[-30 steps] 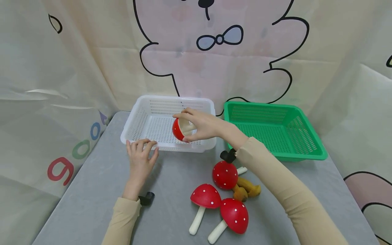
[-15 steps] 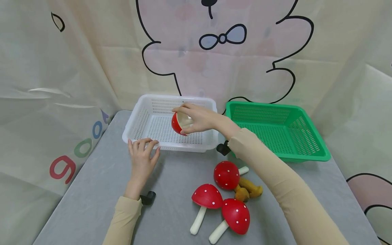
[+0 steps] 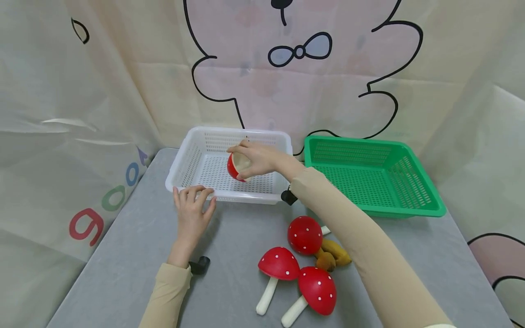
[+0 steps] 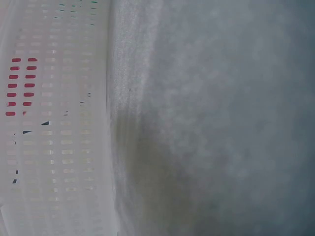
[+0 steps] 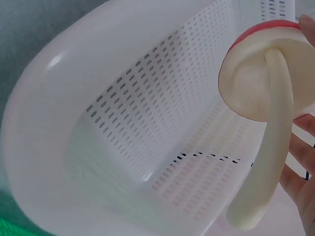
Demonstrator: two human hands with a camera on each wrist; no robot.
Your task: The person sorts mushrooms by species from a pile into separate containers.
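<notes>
Gripping red toy mushroom (image 3: pixel 234 166) by cap, right hand (image 3: pixel 255 159) holds it inside white basket (image 3: pixel 184 159), above perforated floor; fingers curled round cap, pale stem (image 5: pixel 268 157) lying along palm. Left hand (image 3: pixel 190 214) rests flat on grey table (image 3: pixel 123 269), fingers relaxed, tips touching basket's near rim. 3 red mushrooms (image 3: pixel 305 262) and 1 brown piece (image 3: pixel 332 255) lie on table near right forearm. Green basket (image 3: pixel 410 182) sits just beside white one.

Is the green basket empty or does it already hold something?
Empty. In the head view the green basket shows only bare mesh floor and walls; the toy mushroom in the right hand is over the white basket.
</notes>
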